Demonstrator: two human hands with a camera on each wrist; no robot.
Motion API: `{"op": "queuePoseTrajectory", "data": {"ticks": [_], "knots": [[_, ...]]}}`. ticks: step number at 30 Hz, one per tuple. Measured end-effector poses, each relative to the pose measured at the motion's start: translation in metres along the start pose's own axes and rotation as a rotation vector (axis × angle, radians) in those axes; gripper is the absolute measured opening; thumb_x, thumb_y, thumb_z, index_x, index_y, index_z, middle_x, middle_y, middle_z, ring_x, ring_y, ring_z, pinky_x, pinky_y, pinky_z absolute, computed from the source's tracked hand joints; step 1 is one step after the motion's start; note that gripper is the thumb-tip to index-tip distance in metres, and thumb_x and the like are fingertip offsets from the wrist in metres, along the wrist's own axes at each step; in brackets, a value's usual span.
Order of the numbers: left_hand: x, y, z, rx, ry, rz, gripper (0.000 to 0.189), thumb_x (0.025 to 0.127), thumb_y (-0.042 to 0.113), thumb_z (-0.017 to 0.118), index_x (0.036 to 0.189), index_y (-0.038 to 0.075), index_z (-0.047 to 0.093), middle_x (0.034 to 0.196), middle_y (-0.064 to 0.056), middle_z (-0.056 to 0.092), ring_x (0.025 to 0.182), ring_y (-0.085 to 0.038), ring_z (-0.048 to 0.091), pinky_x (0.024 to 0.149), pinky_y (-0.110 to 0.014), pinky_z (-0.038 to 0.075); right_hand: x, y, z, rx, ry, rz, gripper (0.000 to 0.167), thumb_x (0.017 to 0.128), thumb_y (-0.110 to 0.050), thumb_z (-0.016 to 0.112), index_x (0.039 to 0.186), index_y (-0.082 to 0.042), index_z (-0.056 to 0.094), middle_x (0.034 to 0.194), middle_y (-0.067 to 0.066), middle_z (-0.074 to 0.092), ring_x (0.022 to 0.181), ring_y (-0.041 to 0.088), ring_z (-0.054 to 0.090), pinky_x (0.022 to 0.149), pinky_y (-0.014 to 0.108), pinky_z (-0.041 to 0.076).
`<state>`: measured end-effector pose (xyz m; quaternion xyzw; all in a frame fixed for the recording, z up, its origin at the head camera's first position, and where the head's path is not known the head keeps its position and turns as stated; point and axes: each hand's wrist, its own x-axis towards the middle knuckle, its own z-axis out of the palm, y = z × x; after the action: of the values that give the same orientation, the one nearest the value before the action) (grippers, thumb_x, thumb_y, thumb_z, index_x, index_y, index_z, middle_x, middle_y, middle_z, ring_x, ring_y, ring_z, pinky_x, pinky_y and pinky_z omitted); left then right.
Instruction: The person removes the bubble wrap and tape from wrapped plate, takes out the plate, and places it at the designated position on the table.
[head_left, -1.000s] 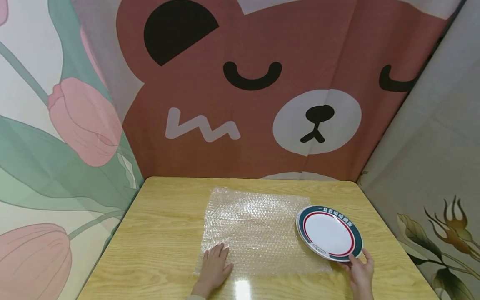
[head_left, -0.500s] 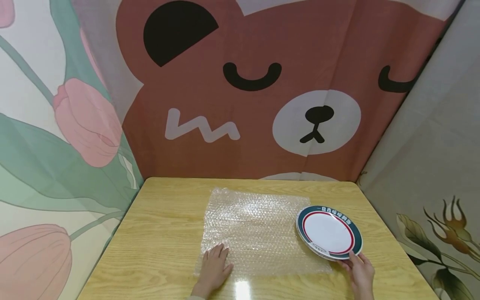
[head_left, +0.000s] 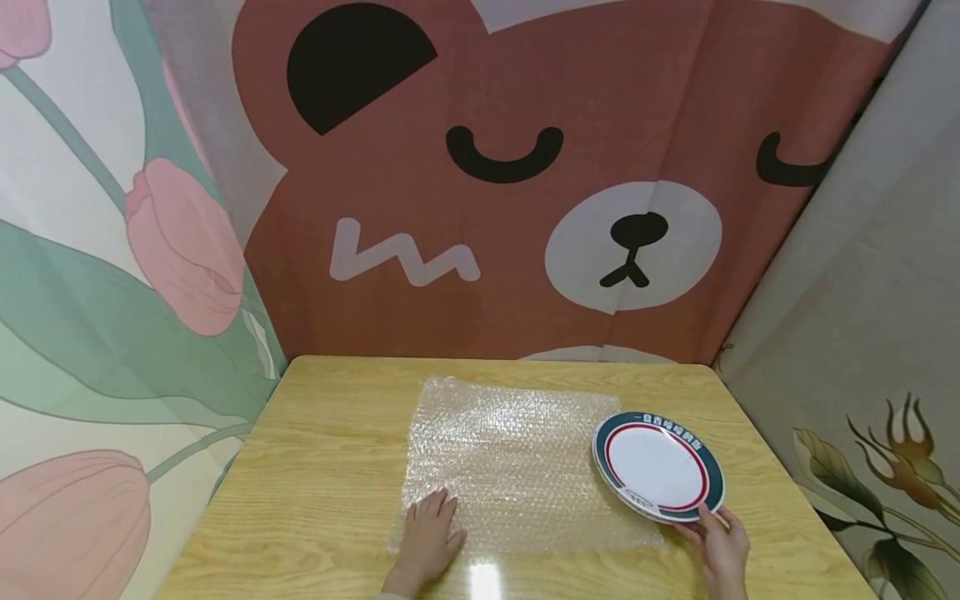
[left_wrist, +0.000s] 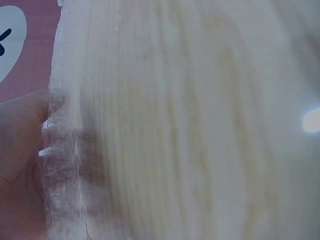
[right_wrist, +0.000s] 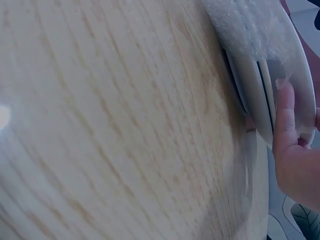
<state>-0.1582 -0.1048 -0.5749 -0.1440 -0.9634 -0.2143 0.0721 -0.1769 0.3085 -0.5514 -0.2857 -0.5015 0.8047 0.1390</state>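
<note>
A sheet of clear bubble wrap (head_left: 517,467) lies spread out on the wooden table. My left hand (head_left: 429,533) rests palm down on its near left corner, fingers straight; the left wrist view shows that hand (left_wrist: 20,155) beside the wrap's edge (left_wrist: 65,195). Over the wrap's right side is a round white plate (head_left: 656,467) with a dark teal rim, a red ring and white lettering. My right hand (head_left: 720,542) pinches its near right rim, thumb on top and fingers underneath. In the right wrist view, fingers (right_wrist: 285,112) press the pale underside, and more than one rim edge shows.
The light wooden table (head_left: 315,475) ends at a back edge against a hanging cloth printed with a brown bear (head_left: 510,292). Flowered cloths (head_left: 187,250) close off the left and right sides. A bright lamp reflection (head_left: 485,579) shows at the near edge.
The right hand's hold on the plate rim has shifted slightly, its thumb now a little higher. The plate, the wrap and the left hand stay almost where they were.
</note>
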Motion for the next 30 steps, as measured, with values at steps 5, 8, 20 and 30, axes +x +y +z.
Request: {"op": "queuePoseTrajectory", "data": {"ticks": [5, 8, 20, 30], "knots": [[-0.001, 0.002, -0.001, 0.000, 0.006, 0.006, 0.046, 0.082, 0.029, 0.059, 0.116, -0.001, 0.054, 0.123, -0.020, 0.047, 0.115, -0.036, 0.040, 0.091, -0.059, 0.028, 0.004, 0.006, -0.005, -0.027, -0.008, -0.012, 0.020, 0.090, -0.010, 0.050, 0.103, -0.010, 0.035, 0.069, -0.006, 0.060, 0.058, 0.010, 0.062, 0.059, 0.028, 0.053], [-0.001, 0.002, -0.001, 0.000, 0.007, 0.007, 0.045, 0.082, 0.029, 0.059, 0.116, -0.001, 0.054, 0.123, -0.020, 0.047, 0.115, -0.036, 0.040, 0.091, -0.059, 0.028, 0.007, 0.012, -0.009, -0.035, -0.030, -0.043, 0.021, 0.089, -0.013, 0.052, 0.102, -0.010, 0.036, 0.068, -0.006, 0.061, 0.058, 0.009, 0.061, 0.058, 0.027, 0.053], [-0.001, 0.001, 0.002, 0.002, 0.005, 0.005, 0.046, 0.082, 0.029, 0.059, 0.116, -0.001, 0.054, 0.123, -0.020, 0.046, 0.115, -0.036, 0.039, 0.091, -0.059, 0.028, 0.002, 0.010, -0.009, -0.005, -0.037, 0.018, 0.017, 0.089, -0.006, 0.050, 0.103, -0.008, 0.040, 0.064, -0.001, 0.062, 0.054, 0.011, 0.060, 0.054, 0.027, 0.053], [0.000, -0.001, 0.004, 0.010, 0.025, 0.017, 0.046, 0.082, 0.030, 0.059, 0.116, -0.001, 0.054, 0.122, -0.020, 0.047, 0.114, -0.036, 0.040, 0.091, -0.059, 0.029, 0.000, 0.011, -0.006, -0.129, 0.004, 0.007, 0.018, 0.089, -0.008, 0.049, 0.105, -0.012, 0.040, 0.061, -0.005, 0.060, 0.056, 0.006, 0.058, 0.058, 0.023, 0.052]]}}
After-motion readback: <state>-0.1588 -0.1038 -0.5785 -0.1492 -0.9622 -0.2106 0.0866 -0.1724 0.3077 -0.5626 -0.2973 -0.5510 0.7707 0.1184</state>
